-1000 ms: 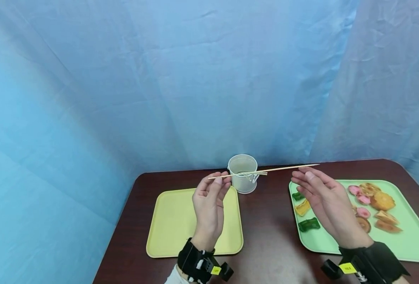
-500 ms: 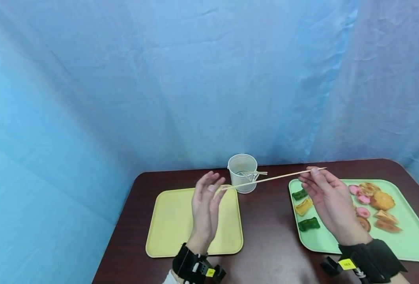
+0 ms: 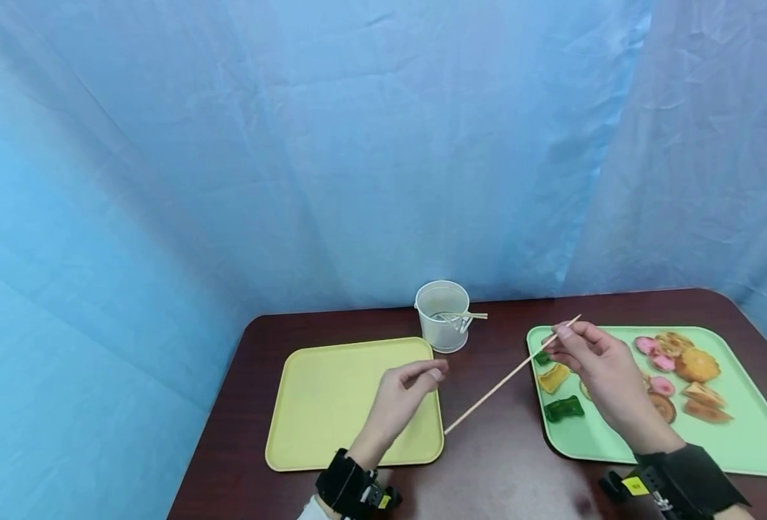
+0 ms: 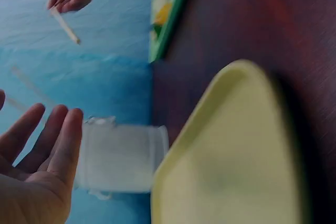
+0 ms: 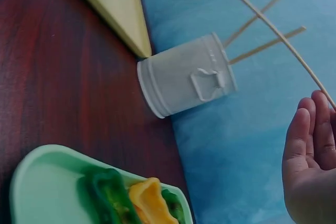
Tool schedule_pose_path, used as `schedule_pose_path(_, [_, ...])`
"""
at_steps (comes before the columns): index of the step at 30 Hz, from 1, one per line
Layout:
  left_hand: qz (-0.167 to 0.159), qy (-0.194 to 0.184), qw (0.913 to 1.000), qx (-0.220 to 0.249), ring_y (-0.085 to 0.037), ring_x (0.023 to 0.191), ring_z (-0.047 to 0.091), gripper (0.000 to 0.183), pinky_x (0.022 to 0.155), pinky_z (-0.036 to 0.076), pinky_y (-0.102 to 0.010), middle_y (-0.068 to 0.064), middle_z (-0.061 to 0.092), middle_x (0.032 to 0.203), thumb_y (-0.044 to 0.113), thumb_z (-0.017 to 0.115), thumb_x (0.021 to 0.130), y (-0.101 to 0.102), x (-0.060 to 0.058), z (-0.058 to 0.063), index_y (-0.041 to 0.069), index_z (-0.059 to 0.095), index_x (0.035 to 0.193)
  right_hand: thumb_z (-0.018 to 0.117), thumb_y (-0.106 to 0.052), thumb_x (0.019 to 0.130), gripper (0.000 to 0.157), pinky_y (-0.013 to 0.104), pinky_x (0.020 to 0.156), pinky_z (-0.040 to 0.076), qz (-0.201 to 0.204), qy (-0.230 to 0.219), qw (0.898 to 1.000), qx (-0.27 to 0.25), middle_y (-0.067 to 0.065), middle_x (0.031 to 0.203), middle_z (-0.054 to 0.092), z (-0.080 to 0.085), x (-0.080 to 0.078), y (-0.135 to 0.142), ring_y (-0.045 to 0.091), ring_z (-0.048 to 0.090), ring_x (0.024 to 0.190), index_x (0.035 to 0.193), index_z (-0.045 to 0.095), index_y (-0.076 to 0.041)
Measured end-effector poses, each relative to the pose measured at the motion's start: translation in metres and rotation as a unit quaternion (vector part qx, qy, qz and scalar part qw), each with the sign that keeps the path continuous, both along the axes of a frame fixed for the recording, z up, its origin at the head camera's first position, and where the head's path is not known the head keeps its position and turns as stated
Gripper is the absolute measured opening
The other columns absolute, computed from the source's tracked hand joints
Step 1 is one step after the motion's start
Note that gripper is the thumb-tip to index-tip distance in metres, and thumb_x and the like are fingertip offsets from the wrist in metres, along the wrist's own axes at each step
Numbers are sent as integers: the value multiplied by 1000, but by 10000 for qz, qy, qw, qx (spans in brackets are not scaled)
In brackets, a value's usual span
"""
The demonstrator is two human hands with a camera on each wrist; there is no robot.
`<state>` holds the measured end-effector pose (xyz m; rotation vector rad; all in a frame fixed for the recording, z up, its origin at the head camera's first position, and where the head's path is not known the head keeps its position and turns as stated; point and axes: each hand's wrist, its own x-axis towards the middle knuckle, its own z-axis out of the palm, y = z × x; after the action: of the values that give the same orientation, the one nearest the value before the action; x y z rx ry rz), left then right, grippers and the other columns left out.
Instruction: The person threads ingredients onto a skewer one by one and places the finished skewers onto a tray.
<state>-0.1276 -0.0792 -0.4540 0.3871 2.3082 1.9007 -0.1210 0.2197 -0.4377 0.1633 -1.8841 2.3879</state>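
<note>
My right hand (image 3: pixel 607 386) pinches a thin wooden skewer (image 3: pixel 510 374) near its pointed end, between thumb and fingers. The skewer slants down to the left, its lower end by the right edge of the yellow tray (image 3: pixel 321 404). Over that tray hovers my left hand (image 3: pixel 396 404), fingers loosely extended and holding nothing. In the left wrist view, the fingers of the left hand (image 4: pixel 44 150) are spread apart. Behind the yellow tray stands a small white bucket (image 3: pixel 445 336), with more skewers (image 5: pixel 268 45) sticking out of it.
On the right lies a green tray (image 3: pixel 741 451). It bears green pepper pieces (image 3: pixel 564 409), a yellow pepper piece (image 3: pixel 554 378), pink round slices (image 3: pixel 661 386) and several brownish food pieces (image 3: pixel 697 365). Dark wooden tabletop (image 3: pixel 487 462) shows between the trays; a blue curtain (image 3: pixel 383 144) hangs behind.
My left hand let go of the skewer and moved down to the right. My right hand came to pinch its pointed end. The skewer's other end swung down from near level.
</note>
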Motion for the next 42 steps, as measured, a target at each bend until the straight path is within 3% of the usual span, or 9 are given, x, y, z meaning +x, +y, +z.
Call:
schedule_pose_path(4, [-414, 52, 9976, -544, -5, 104, 62, 37, 88, 48, -24, 5, 71, 109, 35, 59, 93, 16, 5, -11, 12, 71, 119, 55, -28, 98, 32, 27, 74, 55, -407, -184, 9883, 1459, 5, 88, 69, -5, -2, -10, 16, 66, 83, 108, 61, 2])
schedule_pose_path(8, [-789, -354, 9956, -374, -2, 95, 64, 36, 80, 50, -22, 7, 71, 106, 35, 64, 90, 30, 12, -18, 13, 73, 116, 56, -35, 96, 40, 28, 72, 55, -611, -201, 9728, 2225, 6, 87, 71, -9, -6, -18, 19, 67, 83, 110, 63, 2])
schedule_pose_path(13, [-1050, -1116, 9877, 326, -13, 87, 69, 31, 72, 54, -25, -2, 74, 94, 22, 68, 86, 38, 17, -25, 4, 73, 112, 56, -37, 96, 41, 28, 71, 55, -701, -124, 9665, 2466, 8, 88, 72, -12, -11, -24, 22, 68, 83, 110, 64, 1])
schedule_pose_path(19, [-1158, -1381, 9794, 906, -28, 88, 69, 35, 76, 54, -45, -13, 73, 92, 12, 67, 88, 42, 16, -32, -10, 66, 116, 55, -39, 95, 43, 26, 70, 55, -753, -170, 9656, 2482, 8, 88, 71, -16, -16, -27, 19, 67, 81, 109, 64, 0])
schedule_pose_path(28, [-855, -1366, 9827, 911, -16, 75, 70, 30, 73, 55, -45, -16, 73, 87, 6, 65, 87, 41, 17, -41, -15, 67, 108, 55, -39, 96, 44, 24, 68, 55, -714, -162, 9674, 2424, 11, 88, 71, -16, -18, -30, 22, 68, 82, 107, 64, 3])
schedule_pose_path(35, [-903, -1389, 9815, 955, -14, 72, 69, 27, 73, 54, -49, -16, 72, 84, 3, 64, 87, 42, 20, -44, -17, 67, 105, 54, -38, 96, 44, 24, 69, 55, -649, -138, 9660, 2500, 13, 90, 71, -17, -15, -27, 12, 67, 79, 111, 63, 3])
schedule_pose_path(40, [-755, -1520, 9807, 968, -16, 72, 69, 25, 70, 56, -41, -14, 72, 83, 2, 63, 86, 42, 22, -47, -16, 65, 104, 47, -41, 100, 53, 31, 74, 55, -86, -452, 9612, 2721, 19, 99, 69, -18, -11, -11, 17, 68, 87, 123, 58, 6])
schedule_pose_path(42, [-665, -1604, 9797, 1002, -19, 74, 69, 25, 69, 56, -40, -14, 72, 84, 1, 63, 86, 40, 24, -49, -17, 64, 104, 43, -40, 101, 56, 34, 76, 55, 195, -601, 9545, 2913, 21, 102, 67, -18, -9, 0, 21, 67, 89, 124, 56, 8])
